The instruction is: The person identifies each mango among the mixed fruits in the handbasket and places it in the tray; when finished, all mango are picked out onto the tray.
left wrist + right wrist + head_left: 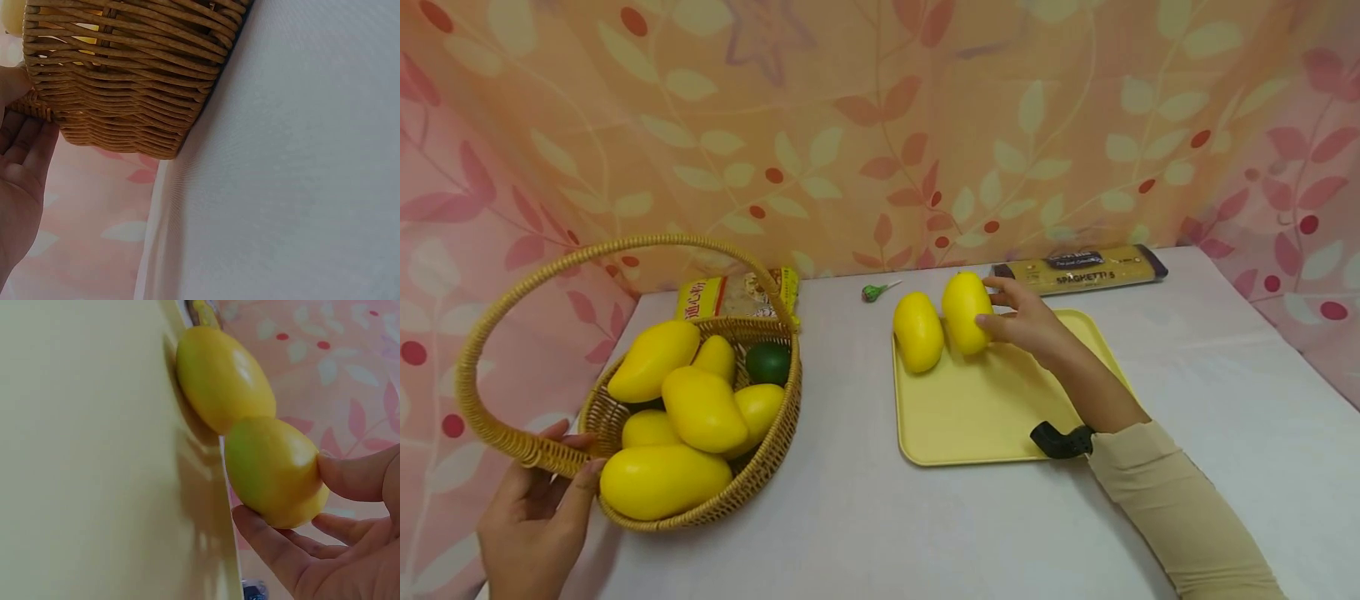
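My right hand [1028, 323] holds a yellow mango [966, 312] between thumb and fingers over the far part of a pale yellow tray [966, 425]. In the right wrist view, the held mango [272, 475] looks raised off the tray, whose surface carries a shadow. Another mango [918, 332] lies on the tray just left of it. At the left, my left hand [535, 517] grips the wicker basket [775, 454] where its arched handle meets the rim. Several mangoes [703, 408] and a dark green fruit [768, 363] fill the basket. The left wrist view shows the woven side [137, 81].
Behind the basket lies a yellow food packet [730, 296]. A green-wrapped lollipop [874, 292] is on the white table between basket and tray. A spaghetti packet [1082, 268] lies behind the tray, along the floral curtain [880, 125].
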A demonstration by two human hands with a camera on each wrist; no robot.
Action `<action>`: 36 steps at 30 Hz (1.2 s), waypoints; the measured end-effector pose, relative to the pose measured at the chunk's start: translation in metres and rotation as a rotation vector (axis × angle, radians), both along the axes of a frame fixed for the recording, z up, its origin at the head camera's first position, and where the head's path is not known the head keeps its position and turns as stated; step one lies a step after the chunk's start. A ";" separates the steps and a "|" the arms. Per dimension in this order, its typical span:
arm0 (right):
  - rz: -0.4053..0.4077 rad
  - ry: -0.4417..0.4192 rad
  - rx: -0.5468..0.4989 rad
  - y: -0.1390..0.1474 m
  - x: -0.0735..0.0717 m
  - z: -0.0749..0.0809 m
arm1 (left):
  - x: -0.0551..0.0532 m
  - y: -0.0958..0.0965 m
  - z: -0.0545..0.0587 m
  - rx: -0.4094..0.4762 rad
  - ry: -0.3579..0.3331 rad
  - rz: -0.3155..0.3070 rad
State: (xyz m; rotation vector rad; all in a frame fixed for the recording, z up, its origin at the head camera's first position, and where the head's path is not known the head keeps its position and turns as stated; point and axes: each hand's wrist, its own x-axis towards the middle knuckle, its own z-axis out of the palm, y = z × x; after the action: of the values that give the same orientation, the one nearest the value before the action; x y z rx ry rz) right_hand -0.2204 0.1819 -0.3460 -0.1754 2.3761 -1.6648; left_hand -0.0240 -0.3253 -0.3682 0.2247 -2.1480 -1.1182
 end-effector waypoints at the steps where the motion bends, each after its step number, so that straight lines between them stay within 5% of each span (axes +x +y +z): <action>1: 0.011 -0.014 0.003 0.000 -0.001 -0.002 | 0.000 0.000 0.000 0.005 0.002 -0.001; 12: 0.028 -0.081 0.011 -0.001 -0.005 -0.014 | -0.001 -0.001 -0.002 -0.009 0.003 -0.005; 21: 0.036 -0.068 0.061 0.000 -0.004 -0.014 | 0.000 -0.001 -0.002 0.048 0.023 -0.026; 36: 0.049 -0.080 0.037 0.003 -0.006 -0.013 | 0.000 0.000 -0.001 0.016 0.012 -0.010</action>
State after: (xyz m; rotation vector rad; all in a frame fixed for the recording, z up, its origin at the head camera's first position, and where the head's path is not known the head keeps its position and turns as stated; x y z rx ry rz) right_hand -0.2263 0.1845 -0.3589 -0.1557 2.3233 -1.5751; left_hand -0.0243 -0.3250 -0.3688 0.2149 -2.1320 -1.1402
